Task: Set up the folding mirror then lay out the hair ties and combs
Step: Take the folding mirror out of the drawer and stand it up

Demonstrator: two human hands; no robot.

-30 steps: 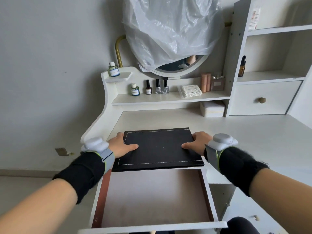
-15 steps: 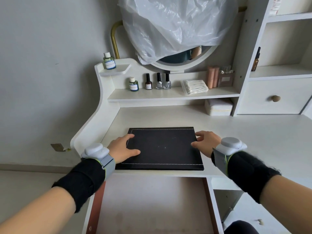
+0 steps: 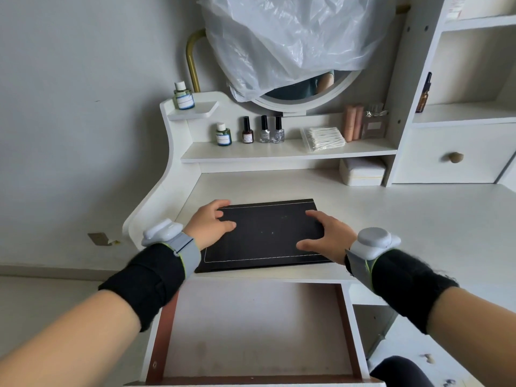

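The folding mirror [image 3: 265, 236] is a flat black case with white stitching. It lies closed on the white desk [image 3: 418, 219], close to the front edge. My left hand [image 3: 208, 226] holds its far left corner, fingers curled over the far edge and thumb on the cover. My right hand [image 3: 326, 236] grips the right side, with spread fingers on the cover and the thumb lower down on top. No hair ties or combs are in view.
Below the mirror an open drawer [image 3: 251, 325] sticks out, showing a bare bottom. On the back shelf stand small bottles [image 3: 262, 132] and a pack of cotton swabs [image 3: 322, 138]. A white box [image 3: 361, 171] sits under it. A plastic-covered round mirror [image 3: 293, 37] hangs above.
The black case has moved from over the drawer onto the desk. My left hand slid to the far left corner, and my right hand came in over the cover.
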